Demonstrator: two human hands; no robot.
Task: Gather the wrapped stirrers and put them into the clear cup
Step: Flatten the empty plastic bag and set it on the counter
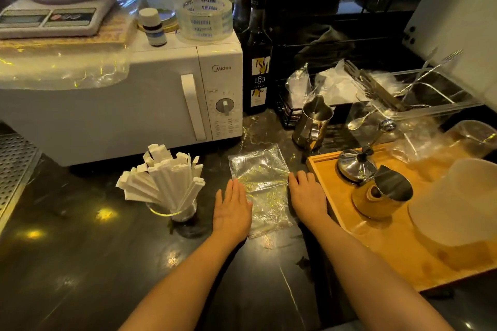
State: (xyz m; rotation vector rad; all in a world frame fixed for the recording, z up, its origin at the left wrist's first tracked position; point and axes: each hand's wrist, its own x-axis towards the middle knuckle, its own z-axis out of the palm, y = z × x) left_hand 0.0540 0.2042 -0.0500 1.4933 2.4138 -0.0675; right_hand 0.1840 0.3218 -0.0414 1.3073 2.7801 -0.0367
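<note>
Several white paper-wrapped stirrers (pixel 164 177) stand fanned out in the clear cup (pixel 183 213) on the dark counter, in front of the microwave. A flat, empty clear plastic bag (pixel 259 185) lies to the right of the cup. My left hand (pixel 231 211) rests flat, palm down, on the bag's left edge. My right hand (pixel 308 196) lies flat at the bag's right edge. Both hands have straight fingers and hold nothing.
A white microwave (pixel 134 94) stands behind the cup, with a scale, tape roll and small bottle on top. A wooden tray (pixel 390 244) at the right carries steel pitchers (pixel 382 196) and a white container. A syrup bottle (pixel 258 62) and cutlery bin (pixel 419 94) stand behind.
</note>
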